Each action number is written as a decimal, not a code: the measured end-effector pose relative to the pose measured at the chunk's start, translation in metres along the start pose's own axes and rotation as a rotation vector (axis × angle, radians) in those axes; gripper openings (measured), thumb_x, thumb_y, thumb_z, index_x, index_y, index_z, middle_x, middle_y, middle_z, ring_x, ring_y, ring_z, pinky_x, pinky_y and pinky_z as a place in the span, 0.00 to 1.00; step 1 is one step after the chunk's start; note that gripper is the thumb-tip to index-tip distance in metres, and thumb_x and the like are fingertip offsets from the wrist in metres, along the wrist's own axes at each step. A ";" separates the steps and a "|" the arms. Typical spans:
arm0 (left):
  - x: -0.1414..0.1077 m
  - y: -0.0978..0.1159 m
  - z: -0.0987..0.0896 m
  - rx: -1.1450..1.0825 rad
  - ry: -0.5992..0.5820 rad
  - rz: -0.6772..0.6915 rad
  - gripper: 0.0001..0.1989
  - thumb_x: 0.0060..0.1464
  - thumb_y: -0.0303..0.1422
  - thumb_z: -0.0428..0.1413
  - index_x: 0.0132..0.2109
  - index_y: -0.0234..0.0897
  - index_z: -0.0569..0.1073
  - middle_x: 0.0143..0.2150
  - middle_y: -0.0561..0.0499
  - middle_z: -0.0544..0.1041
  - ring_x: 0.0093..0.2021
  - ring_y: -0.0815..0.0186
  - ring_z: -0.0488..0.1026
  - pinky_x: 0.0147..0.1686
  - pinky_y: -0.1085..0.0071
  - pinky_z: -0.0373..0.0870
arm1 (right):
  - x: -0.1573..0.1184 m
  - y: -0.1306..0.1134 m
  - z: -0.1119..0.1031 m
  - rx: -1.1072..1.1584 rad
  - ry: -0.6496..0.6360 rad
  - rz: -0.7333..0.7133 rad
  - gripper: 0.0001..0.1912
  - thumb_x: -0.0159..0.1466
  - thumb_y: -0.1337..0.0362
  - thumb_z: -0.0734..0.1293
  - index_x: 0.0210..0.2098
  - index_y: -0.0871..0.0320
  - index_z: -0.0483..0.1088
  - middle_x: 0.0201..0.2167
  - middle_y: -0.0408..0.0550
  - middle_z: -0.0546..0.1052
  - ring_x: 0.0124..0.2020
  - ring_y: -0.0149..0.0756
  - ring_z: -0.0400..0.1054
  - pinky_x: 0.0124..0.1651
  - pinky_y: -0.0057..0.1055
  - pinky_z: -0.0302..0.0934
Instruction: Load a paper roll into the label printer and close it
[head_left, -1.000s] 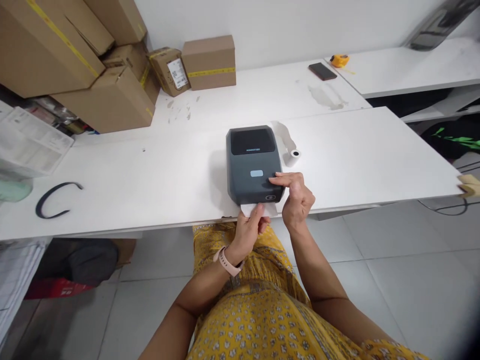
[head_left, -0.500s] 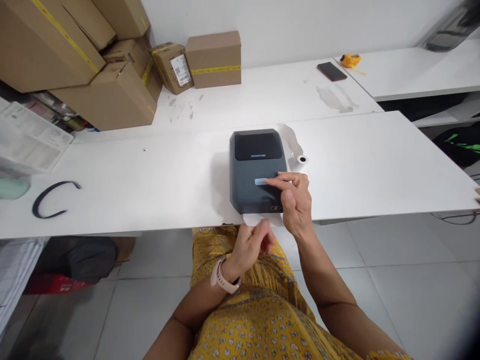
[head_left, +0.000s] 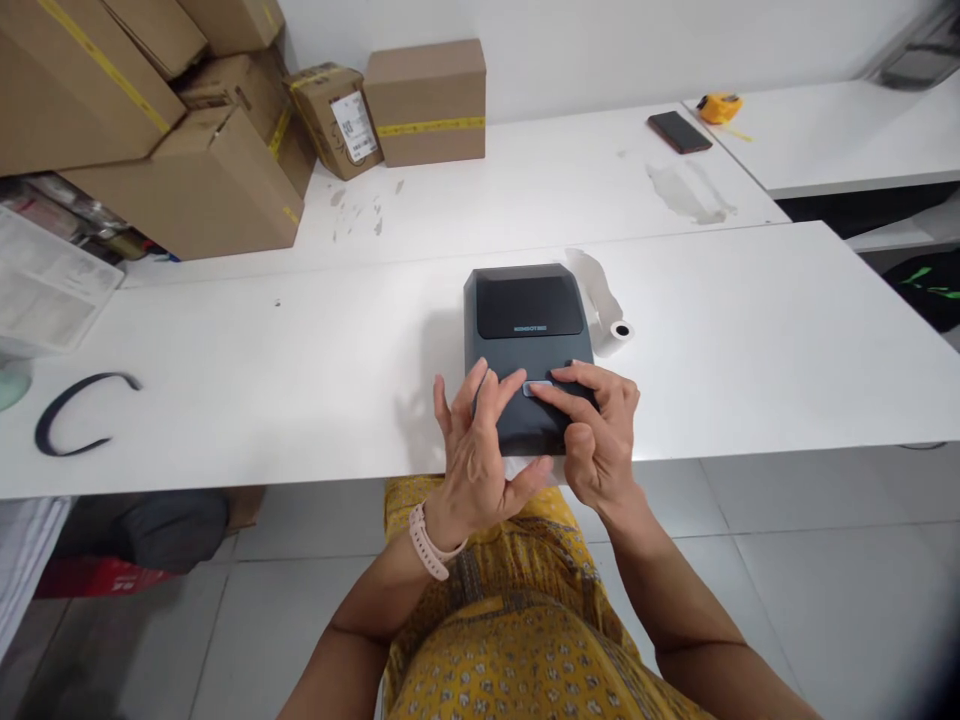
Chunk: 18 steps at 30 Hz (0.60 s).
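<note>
Dark grey and boxy, with a glossy black panel on its lid, the label-printer-like device (head_left: 525,352) stands near the front edge of the white bench (head_left: 750,340), around its middle. The grip of the right hand (head_left: 604,430) is half open, its index fingertip on the device's pale blue oblong button (head_left: 527,388). The left hand (head_left: 480,450) is open, fingers spread over the device's front left part, thumb by the white paper (head_left: 517,465) showing at its front. From where I stand, a pink wristband (head_left: 427,545) shows on the left wrist. Just right of the device lies a small white paper roll (head_left: 621,338), its loose strip (head_left: 596,285) trailing behind. Farther out, a black curved band (head_left: 45,415) lies toward the bench's front left, brown cardboard boxes (head_left: 225,190) crowd the back left corner, and a dark phone (head_left: 679,131) lies toward the back right.
</note>
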<state>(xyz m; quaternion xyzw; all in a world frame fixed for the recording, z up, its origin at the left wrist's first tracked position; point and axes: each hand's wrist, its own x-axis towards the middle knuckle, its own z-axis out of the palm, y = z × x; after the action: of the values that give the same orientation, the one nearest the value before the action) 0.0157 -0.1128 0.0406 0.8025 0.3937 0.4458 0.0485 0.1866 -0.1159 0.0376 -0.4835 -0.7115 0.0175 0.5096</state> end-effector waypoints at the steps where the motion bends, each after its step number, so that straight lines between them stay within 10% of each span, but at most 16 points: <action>1: -0.001 -0.001 0.002 -0.006 0.001 0.006 0.46 0.68 0.50 0.50 0.79 0.35 0.36 0.66 0.36 0.75 0.77 0.49 0.57 0.76 0.40 0.35 | 0.000 0.000 0.001 -0.001 0.010 -0.001 0.24 0.78 0.53 0.51 0.58 0.44 0.76 0.54 0.49 0.76 0.59 0.48 0.69 0.59 0.51 0.57; 14: 0.002 0.003 0.009 -0.019 0.043 -0.041 0.39 0.68 0.45 0.51 0.78 0.36 0.47 0.63 0.38 0.78 0.74 0.50 0.62 0.76 0.41 0.37 | 0.003 0.002 -0.001 -0.030 -0.010 -0.030 0.18 0.76 0.61 0.57 0.57 0.45 0.76 0.56 0.49 0.77 0.60 0.46 0.69 0.61 0.50 0.59; 18: -0.011 0.001 0.004 -0.118 0.033 -0.105 0.42 0.68 0.47 0.51 0.79 0.38 0.42 0.79 0.34 0.54 0.80 0.48 0.49 0.76 0.44 0.49 | -0.009 0.011 -0.007 0.138 -0.062 0.101 0.26 0.76 0.48 0.56 0.70 0.44 0.63 0.69 0.51 0.69 0.71 0.49 0.61 0.70 0.54 0.58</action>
<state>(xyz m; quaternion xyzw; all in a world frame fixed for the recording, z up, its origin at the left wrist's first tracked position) 0.0166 -0.1198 0.0312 0.7689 0.4090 0.4783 0.1126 0.1992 -0.1199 0.0293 -0.4818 -0.6988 0.1071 0.5178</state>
